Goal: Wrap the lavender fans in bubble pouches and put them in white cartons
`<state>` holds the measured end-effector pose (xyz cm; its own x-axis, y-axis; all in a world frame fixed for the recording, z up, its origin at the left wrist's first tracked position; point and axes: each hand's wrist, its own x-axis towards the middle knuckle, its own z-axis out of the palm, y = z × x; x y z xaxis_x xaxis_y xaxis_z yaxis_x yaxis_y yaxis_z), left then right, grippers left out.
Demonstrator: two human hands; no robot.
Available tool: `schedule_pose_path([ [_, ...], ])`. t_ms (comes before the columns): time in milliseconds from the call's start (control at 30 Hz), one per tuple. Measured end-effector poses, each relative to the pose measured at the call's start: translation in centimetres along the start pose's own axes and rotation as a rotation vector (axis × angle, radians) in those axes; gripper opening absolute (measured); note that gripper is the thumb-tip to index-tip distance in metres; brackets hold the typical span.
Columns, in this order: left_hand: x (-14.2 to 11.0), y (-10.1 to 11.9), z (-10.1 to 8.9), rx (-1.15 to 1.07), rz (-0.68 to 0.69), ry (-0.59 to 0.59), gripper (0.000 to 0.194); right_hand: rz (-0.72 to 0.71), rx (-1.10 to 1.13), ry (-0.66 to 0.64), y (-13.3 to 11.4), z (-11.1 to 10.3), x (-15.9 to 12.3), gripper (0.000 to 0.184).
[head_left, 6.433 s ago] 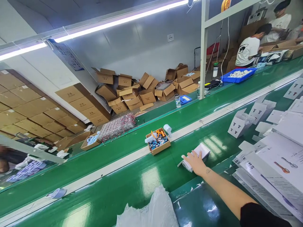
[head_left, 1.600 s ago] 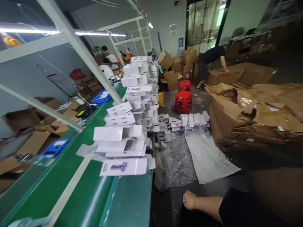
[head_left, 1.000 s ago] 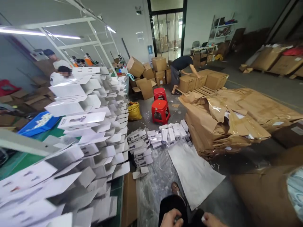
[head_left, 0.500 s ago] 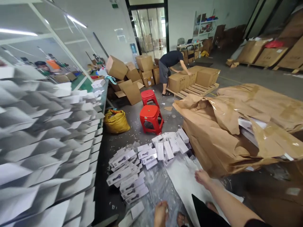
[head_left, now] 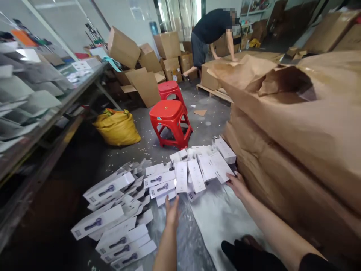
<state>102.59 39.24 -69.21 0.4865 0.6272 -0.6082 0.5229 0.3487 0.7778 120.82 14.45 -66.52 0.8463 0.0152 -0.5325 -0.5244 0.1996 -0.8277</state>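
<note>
White printed cartons lie heaped on the floor in front of me, several with a dark handheld device pictured on the side. My left hand [head_left: 172, 210], fingers apart and holding nothing, reaches to the near edge of a carton [head_left: 163, 188] in the middle of the heap. Further right, my right hand [head_left: 236, 183] has its fingers spread at the lower corner of a white carton [head_left: 221, 167]; they seem to touch it, but I cannot tell whether firmly. Under the heap lie clear plastic film [head_left: 187, 233] and a white sheet [head_left: 222, 214].
Red stools [head_left: 169, 116] stand beyond the heap, with a yellow sack [head_left: 117, 128] to their left. Brown paper [head_left: 282, 143] covers a large pile on the right. A workbench [head_left: 53, 113] runs along the left. Another person [head_left: 211, 28] bends over cardboard boxes behind.
Both my hands have moved forward to the heap of cartons, the right one reaching its right side. My view has come lower and closer. The other person still leans over the boxes.
</note>
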Motion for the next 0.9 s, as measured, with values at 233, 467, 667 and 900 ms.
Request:
schedule_pose_path([
  [233, 8.1, -1.2, 5.0, -0.15, 0.082, 0.001, 0.086, -0.112, 0.007, -0.041, 2.9, 0.8, 3.4, 0.04],
  [467, 8.6, -2.6, 6.2, -0.177, 0.094, 0.031, 0.073, -0.042, -0.032, 0.113, 3.9, 0.3, 6.6, 0.057],
  [667, 10.1, -1.9, 4.2, 0.063, 0.167, 0.083, 0.077, 0.004, -0.084, -0.008, 4.0, 1.1, 7.6, 0.06],
  [900, 11.8, -1.7, 3.7, -0.067, 0.178, -0.063, 0.079, -0.017, -0.115, -0.219, 4.4, 2.2, 8.8, 0.056],
])
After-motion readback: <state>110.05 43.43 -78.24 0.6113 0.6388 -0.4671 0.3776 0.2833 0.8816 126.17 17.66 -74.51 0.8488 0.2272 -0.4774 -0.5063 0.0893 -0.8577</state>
